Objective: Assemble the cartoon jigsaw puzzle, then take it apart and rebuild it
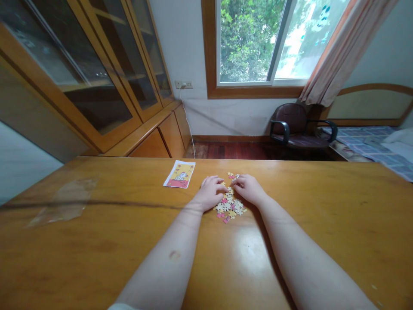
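A loose heap of jigsaw puzzle pieces (229, 204) lies on the wooden table (129, 241), mostly white with some pink and yellow ones. My left hand (211, 190) rests at the heap's left side, fingers spread and reaching over the pieces. On the opposite side, my right hand (250, 188) touches the upper right of the heap with bent fingers, a little apart; no piece shows in its grip. Some pieces between the hands are partly hidden by the fingers. Left of my left hand lies a picture card (180, 174) with a white animal on yellow and pink.
A clear plastic bag (69, 200) lies flat on the table's left. Beyond the far edge stand a glass-door cabinet (97, 73), an office chair (292, 125) and a bed (368, 142). A white cable (187, 116) hangs from a wall socket.
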Demonstrator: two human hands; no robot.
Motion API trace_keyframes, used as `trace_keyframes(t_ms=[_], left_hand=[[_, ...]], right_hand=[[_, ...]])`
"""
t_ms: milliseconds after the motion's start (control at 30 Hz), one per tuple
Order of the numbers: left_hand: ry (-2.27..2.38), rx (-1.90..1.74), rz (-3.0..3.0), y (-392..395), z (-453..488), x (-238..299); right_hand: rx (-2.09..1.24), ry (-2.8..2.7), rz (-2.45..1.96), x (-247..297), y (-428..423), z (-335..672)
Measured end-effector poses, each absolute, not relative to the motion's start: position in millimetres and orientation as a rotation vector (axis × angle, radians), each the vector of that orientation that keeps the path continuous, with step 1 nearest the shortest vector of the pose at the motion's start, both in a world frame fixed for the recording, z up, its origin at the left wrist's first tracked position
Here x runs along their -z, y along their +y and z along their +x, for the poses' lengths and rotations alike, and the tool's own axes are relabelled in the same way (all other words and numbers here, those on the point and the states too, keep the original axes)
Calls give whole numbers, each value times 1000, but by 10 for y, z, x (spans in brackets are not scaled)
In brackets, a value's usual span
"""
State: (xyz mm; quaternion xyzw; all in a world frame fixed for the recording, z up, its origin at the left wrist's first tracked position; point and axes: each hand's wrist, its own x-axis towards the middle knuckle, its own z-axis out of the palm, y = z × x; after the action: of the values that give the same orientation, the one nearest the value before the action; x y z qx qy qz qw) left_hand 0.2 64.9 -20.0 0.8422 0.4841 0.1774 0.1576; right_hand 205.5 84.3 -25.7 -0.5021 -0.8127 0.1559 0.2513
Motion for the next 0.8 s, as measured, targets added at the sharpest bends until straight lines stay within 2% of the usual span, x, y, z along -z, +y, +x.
trace_keyframes(t_ms=[300,800], left_hand=[[1375,-523,2435,661,6,217],[1425,-554,2379,669,-3,226]], right_hand=[[-370,-2339,-1301,271,825,2057],[-340,-2318,-1444,255,809,2050]])
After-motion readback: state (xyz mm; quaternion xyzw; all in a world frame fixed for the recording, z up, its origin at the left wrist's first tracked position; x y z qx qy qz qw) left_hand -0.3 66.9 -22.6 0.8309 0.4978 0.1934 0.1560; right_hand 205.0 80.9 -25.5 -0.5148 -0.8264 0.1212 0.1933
